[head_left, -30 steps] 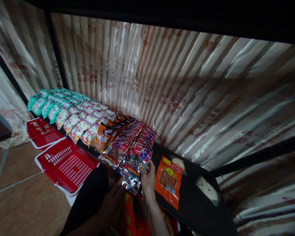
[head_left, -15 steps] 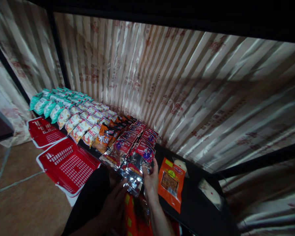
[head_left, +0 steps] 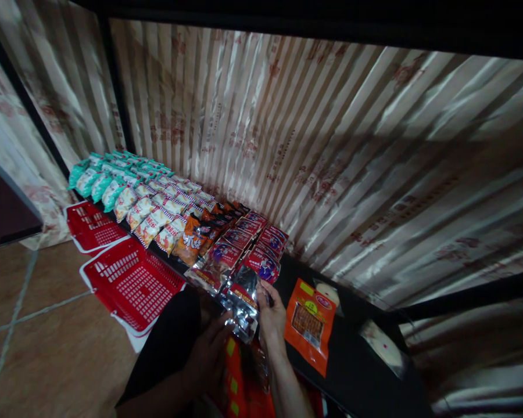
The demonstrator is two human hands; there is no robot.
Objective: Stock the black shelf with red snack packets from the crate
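My right hand [head_left: 271, 310] is closed on the right edge of a red and silver snack packet [head_left: 243, 293], thumb toward its face. At the packet's silver lower end, in shadow, my left hand [head_left: 207, 351] has its fingertips against the foil and appears to grip it. The packet lies over the front of a row of similar red packets [head_left: 268, 244]. Just left is another row of these packets [head_left: 222, 255]. An orange snack bag [head_left: 310, 328] lies flat to the right of my right hand.
Orange-and-black bags [head_left: 190, 239], white bags [head_left: 152, 225] and green bags [head_left: 112, 193] line the black shelf [head_left: 353, 360] leftward. Two pale wrapped packets [head_left: 383, 347] lie on the right. Red baskets [head_left: 135, 284] stand on the floor at left. A striped curtain [head_left: 261, 133] hangs behind.
The view has shifted slightly, moving the scene a little to the right. Both hands stay at the same snack packet, with my right hand slightly lower on its edge.
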